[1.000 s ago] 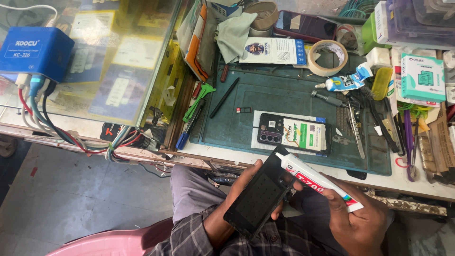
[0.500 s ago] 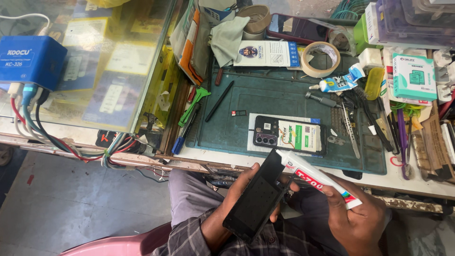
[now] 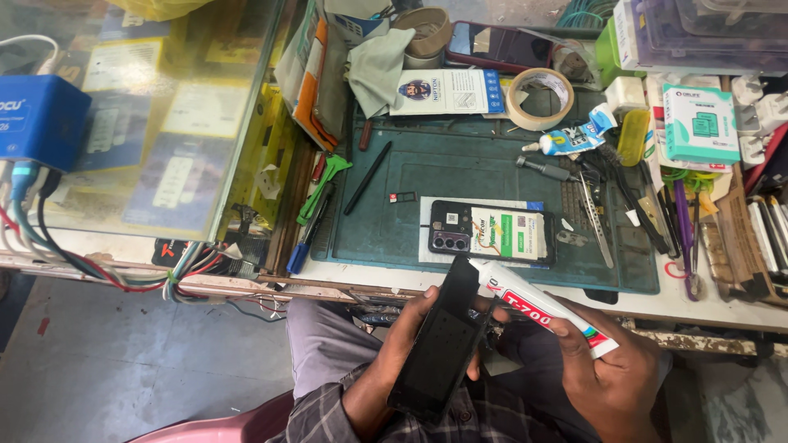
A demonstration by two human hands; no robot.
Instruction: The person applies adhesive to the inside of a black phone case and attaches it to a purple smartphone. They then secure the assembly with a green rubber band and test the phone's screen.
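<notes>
Our left hand grips a black phone cover, our right hand closes on a white glue tube, below the desk's front edge

Glue tube tip — hidden behind phone panel.

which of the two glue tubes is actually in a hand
The long white glue tube in the right hand; the small blue-capped one lies untouched on the green mat.
</notes>
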